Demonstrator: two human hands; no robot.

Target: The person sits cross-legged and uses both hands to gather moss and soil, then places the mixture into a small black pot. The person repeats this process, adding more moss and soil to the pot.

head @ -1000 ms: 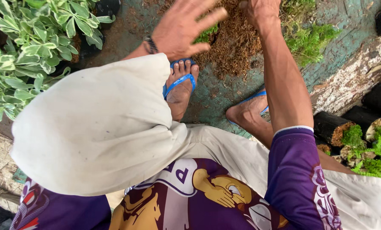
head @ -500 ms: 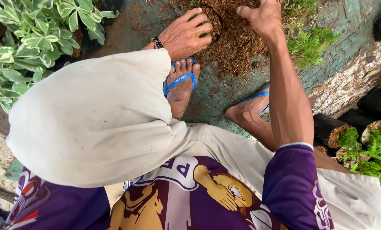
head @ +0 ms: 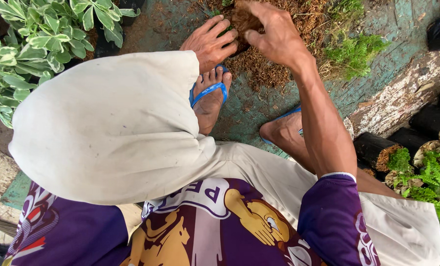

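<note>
The heap of brown fibre (head: 274,59), like shredded husk, spreads over the far middle of the green-painted ground (head: 259,113), and both hands work at its near edge. To do this step well, in my judgement, the two hands should press inward evenly from both sides, fingers curled underneath so loose strands do not fall away, and the clump should be held low over the heap so that what crumbles drops back onto it.

The right hand (head: 274,34) comes in from the near right, its forearm running diagonally up; its fingers are bent and closed over the top and right side of a dark brown clump (head: 242,19). The left hand (head: 211,42) sits just to the left, fingers curled and touching the clump's left side, half closed rather than clenched. So the clump lies between the two hands, against both, at the far edge of view and partly hidden by the fingers.

Directly nearer than the left hand is a foot in a blue sandal (head: 209,93). Variegated leafy plants (head: 28,44) fill the far left.
</note>
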